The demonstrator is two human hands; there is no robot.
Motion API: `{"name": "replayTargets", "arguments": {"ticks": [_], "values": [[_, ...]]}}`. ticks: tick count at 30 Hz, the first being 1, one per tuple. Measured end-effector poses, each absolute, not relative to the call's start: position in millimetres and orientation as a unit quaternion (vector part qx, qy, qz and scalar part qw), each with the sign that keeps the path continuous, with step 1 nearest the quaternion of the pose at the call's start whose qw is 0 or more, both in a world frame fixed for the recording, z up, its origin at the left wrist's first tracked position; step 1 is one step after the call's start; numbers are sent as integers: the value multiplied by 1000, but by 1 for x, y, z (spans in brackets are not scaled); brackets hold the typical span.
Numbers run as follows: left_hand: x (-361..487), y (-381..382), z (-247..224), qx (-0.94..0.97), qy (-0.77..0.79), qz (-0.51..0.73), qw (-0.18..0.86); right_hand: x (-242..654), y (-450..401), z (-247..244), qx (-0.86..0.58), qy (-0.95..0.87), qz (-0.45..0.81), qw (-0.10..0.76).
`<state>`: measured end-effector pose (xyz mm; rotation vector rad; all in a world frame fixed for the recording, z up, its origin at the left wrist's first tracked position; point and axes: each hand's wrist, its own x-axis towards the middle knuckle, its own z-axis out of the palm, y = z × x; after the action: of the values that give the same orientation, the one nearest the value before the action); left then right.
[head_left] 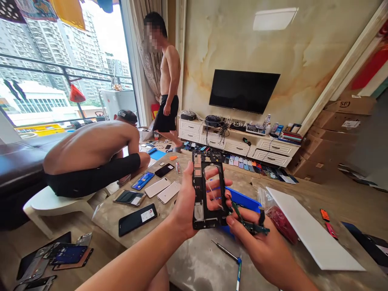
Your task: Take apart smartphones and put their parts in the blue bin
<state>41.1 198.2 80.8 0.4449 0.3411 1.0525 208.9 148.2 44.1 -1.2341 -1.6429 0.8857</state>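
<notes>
My left hand (184,204) grips a black phone frame (198,192) upright, thumb on its left edge. Its fingers show behind the frame, through the large opening, where a clear strip hangs. Pinched in my right hand (257,246) is a dark green circuit board (253,227) with a black tail, close by the frame's lower right edge. Whether the board touches the frame I cannot tell. Below both hands a screwdriver (226,251) with a blue handle lies on the table (194,262). A blue tray (244,198) sits behind the frame, partly hidden.
Several phones (138,219) lie on the table's left side. To the right are a white board (315,230) and a red bag (281,222). One person (91,145) crouches on a white stool (57,206); another person (169,76) stands behind. Phone parts (69,252) are piled at lower left.
</notes>
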Motion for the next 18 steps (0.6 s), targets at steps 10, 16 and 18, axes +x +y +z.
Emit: {"name": "replayTargets", "arguments": {"ticks": [10,16,18], "values": [[42,202,81,217,198,519,803,202,152,38,-498,-569,383,531],[44,199,80,223,202,561,771,193,154,36,-487,-551,415,537],[46,199,82,222,205,567,766,189,156,33,-493,-504,439,558]]}}
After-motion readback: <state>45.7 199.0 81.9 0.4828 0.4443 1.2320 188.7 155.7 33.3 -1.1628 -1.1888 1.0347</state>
